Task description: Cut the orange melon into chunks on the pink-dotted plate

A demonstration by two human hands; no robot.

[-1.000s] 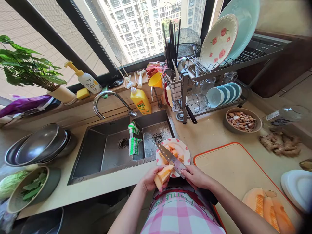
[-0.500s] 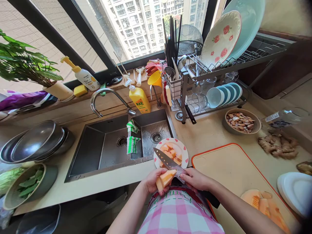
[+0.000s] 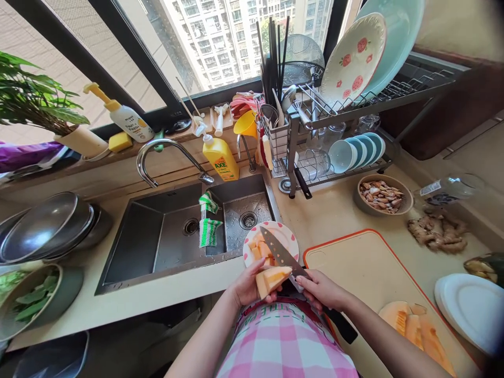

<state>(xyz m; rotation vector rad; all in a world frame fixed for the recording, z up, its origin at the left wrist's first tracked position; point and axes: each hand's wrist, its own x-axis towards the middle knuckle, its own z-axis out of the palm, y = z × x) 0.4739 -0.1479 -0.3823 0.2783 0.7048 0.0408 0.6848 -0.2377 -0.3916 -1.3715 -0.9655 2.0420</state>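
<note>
My left hand [image 3: 252,283] is closed around an orange melon wedge [image 3: 271,280] above the counter's front edge. In my right hand [image 3: 325,291] is a kitchen knife [image 3: 280,251], its holed blade pointing up and away over the plate, close to the wedge. Whether the blade touches the wedge I cannot tell. Just beyond my hands a pink-spotted white plate [image 3: 289,236] bears several cut melon chunks [image 3: 260,249]. More melon pieces [image 3: 413,328] lie at the near right on an orange-rimmed cutting board [image 3: 354,268].
Behind the plate is a double sink [image 3: 173,226] with a green-striped cloth [image 3: 208,232] over its divider. A dish rack [image 3: 293,152] stands at the back right. Beside the board are a bowl of shallots [image 3: 381,197], ginger [image 3: 437,231] and white plates [image 3: 468,310]. Pans [image 3: 43,226] sit left.
The knife blade has shifted right and turned more upright over the plate. In my left hand the melon wedge has tilted, its tip pointing more to the right. The view has moved slightly.
</note>
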